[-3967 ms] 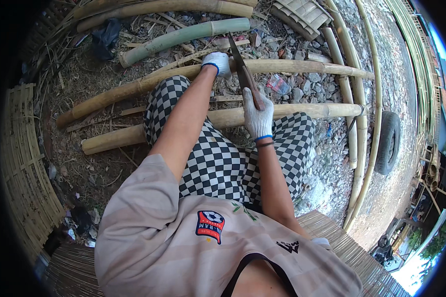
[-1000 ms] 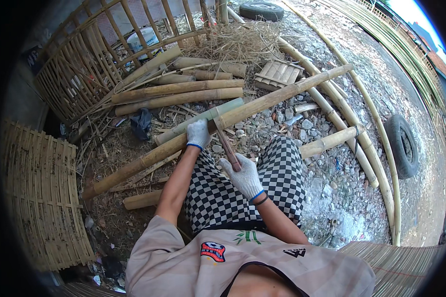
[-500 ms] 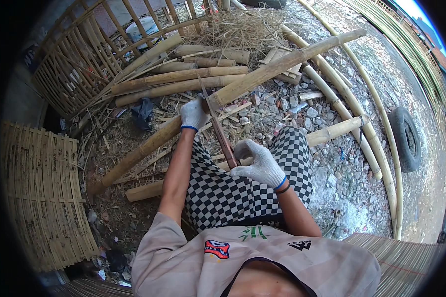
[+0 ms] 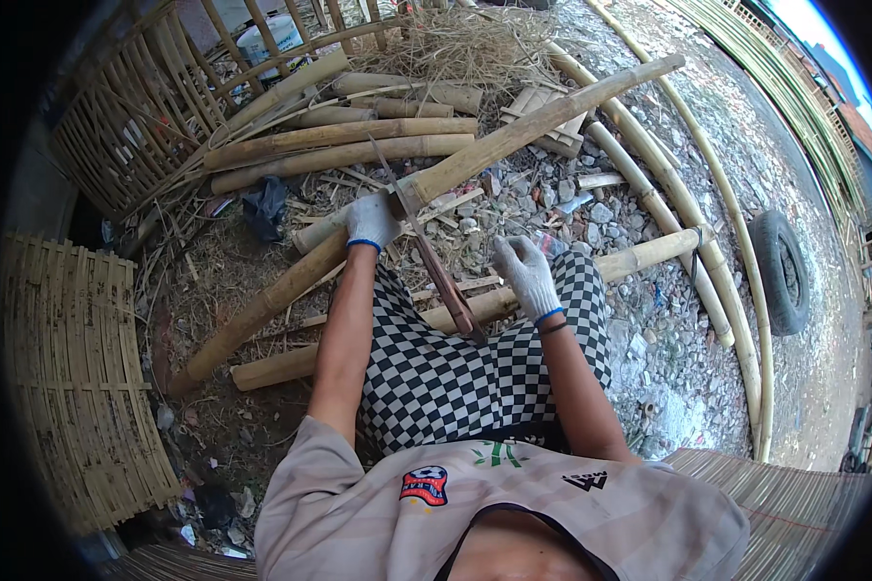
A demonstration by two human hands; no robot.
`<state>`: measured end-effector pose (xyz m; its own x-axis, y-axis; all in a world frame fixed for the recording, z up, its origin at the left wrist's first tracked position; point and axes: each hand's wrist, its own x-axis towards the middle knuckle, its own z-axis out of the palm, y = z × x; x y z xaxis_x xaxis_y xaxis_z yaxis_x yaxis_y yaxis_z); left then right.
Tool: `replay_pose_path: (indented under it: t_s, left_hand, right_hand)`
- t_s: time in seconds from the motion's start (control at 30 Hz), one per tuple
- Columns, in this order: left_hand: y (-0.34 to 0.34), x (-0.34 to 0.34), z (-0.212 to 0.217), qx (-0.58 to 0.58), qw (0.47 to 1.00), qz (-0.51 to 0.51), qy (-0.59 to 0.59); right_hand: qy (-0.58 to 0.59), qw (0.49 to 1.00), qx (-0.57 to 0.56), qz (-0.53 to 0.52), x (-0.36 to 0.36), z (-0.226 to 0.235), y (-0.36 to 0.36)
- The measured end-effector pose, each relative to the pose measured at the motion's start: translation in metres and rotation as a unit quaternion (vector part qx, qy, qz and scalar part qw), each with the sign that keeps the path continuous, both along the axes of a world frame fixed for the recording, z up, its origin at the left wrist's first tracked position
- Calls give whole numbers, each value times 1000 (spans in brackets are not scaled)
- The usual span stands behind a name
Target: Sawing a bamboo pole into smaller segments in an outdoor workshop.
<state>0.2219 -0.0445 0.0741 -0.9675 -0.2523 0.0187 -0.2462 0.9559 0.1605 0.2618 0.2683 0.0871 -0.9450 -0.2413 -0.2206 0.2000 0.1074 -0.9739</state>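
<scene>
A long bamboo pole slants from the upper right down to the lower left. My left hand, in a white knit glove, wraps round it near the middle. Just right of that hand, a handsaw lies across the pole, its blade tip pointing up and left and its wooden handle resting toward my lap. No hand is on the saw. My right hand, also gloved, hovers above my right knee, away from the handle. Its fingers curl loosely, apart from the thumb, and nothing shows in them.
Another bamboo pole crosses by my knees. Cut bamboo lengths lie ahead, beside a slatted bamboo frame. A bamboo panel is at left. Long poles and a tyre lie right, on rubble.
My right hand has moved from beside the saw handle up and to the right. The handle has sunk slightly toward my lap. My left hand stays on the bamboo pole.
</scene>
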Motion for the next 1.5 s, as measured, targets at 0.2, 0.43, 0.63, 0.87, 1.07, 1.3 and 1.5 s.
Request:
replay_pose_path:
  t_s: [0.2,0.43,0.63,0.87,1.07,1.3,1.5]
  left_hand:
    - [31,-18,8,13,999,-16,47]
    - [29,1,9,9,998,-29,59]
    - [42,5,21,18,998,-25,52]
    - [29,22,22,38,997,-24,70]
    - [52,3,15,50,995,-57,61]
    - [47,13,9,-4,998,-52,33]
    - [79,-10,12,-22,990,-108,83]
  right_hand:
    - [-89,871,470,-111,-74,-106,8]
    - [-173,841,186,-478,-38,-106,-28]
    - [-152,728,353,-567,-36,-189,-15]
    - [-293,788,-194,-506,-27,-206,-13]
    - [-158,851,-191,-463,-53,-151,-21]
    - [-80,914,-219,-331,-95,-129,-88]
    - [-46,835,-499,-228,-186,-188,-109]
